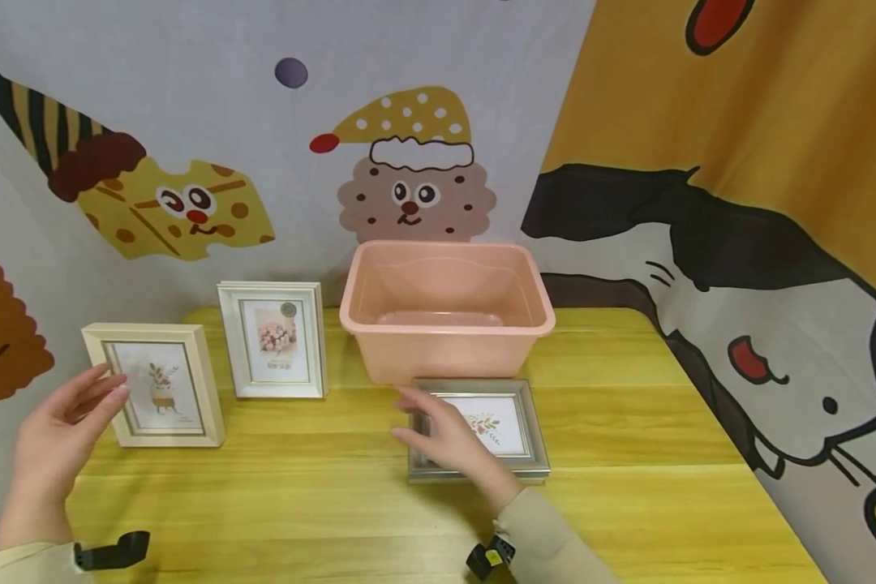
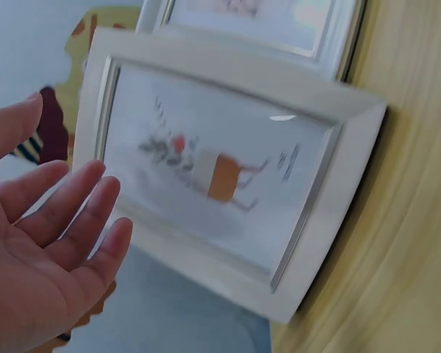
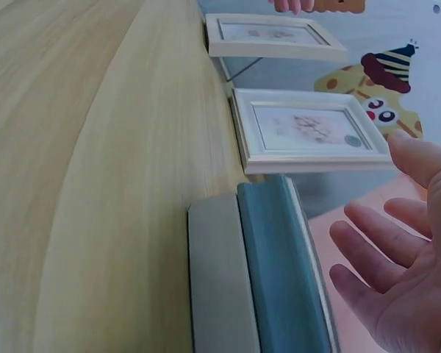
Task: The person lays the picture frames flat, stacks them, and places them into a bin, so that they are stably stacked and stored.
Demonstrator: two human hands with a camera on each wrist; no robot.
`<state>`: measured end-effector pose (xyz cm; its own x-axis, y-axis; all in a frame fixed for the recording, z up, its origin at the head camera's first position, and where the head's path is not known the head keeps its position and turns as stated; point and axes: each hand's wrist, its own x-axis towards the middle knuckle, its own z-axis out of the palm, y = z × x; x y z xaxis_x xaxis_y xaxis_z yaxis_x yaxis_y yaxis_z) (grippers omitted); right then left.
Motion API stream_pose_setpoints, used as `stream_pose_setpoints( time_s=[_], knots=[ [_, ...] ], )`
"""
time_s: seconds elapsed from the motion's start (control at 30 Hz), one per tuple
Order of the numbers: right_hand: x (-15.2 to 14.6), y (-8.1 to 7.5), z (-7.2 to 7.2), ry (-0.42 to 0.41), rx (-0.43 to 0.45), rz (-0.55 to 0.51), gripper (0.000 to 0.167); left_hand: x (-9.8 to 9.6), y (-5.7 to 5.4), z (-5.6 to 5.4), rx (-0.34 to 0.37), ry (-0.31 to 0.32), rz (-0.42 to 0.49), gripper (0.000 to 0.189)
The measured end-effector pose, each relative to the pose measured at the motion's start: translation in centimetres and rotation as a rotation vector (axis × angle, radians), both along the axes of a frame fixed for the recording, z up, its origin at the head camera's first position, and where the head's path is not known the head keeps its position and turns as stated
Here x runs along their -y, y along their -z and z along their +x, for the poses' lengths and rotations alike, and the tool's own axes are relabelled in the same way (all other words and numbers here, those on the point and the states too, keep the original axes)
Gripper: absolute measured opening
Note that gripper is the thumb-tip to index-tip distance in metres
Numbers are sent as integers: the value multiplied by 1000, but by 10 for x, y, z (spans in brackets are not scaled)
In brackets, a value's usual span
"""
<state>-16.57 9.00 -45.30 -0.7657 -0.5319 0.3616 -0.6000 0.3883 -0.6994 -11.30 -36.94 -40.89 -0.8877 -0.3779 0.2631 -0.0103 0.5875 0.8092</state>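
Observation:
My left hand (image 1: 62, 438) is beside the upper left edge of a cream picture frame (image 1: 164, 397), which stands upright with a potted-plant print. In the left wrist view its fingers (image 2: 81, 220) are spread and hold nothing. Over the left side of a silver picture frame (image 1: 507, 426), lying flat with a floral print, hovers my right hand (image 1: 448, 434). The right wrist view shows that hand's fingers (image 3: 375, 250) relaxed around nothing, beside the frame's thick edge (image 3: 279, 265). A white picture frame (image 1: 277, 341) with a pink flower print stands between the hands, farther back.
Behind the silver frame stands a pink plastic bin (image 1: 445, 354), its inside visible and holding nothing. All of this is on a yellow wood-grain table (image 1: 628, 454). A cartoon-printed curtain (image 1: 263, 32) hangs along the back and right side.

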Motion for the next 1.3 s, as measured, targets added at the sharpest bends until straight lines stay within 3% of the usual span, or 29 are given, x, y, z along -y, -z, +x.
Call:
stream_pose_setpoints(
  time_s=[0.1, 0.23, 0.33, 0.47, 0.57, 0.83, 1.03, 1.3],
  knots=[
    [5, 0, -2, -5, 4, 19, 61, 10, -1, -1, -7, -57, 10, 60],
    [10, -1, -1, -8, 20, 7, 61, 21, 0, -5, -15, -155, 97, 56],
    [13, 0, 0, -21, 38, -23, 61, 27, 1, -8, 32, -236, 153, 55],
    [18, 1, 1, -32, 100, -51, 61, 34, 4, -12, 74, -282, 248, 56],
    [20, 2, 3, -35, 142, -51, 63, 40, 8, -15, 85, -266, 271, 60],
    [26, 5, 5, -54, 121, -34, 62, 48, 25, -20, 126, -158, 124, 74],
    [29, 4, 7, -60, 128, -35, 62, 49, 35, -24, 153, -104, 144, 83],
    [40, 5, 6, -84, 151, -37, 62, 43, 36, -27, 203, 2, 215, 88]
  ],
)
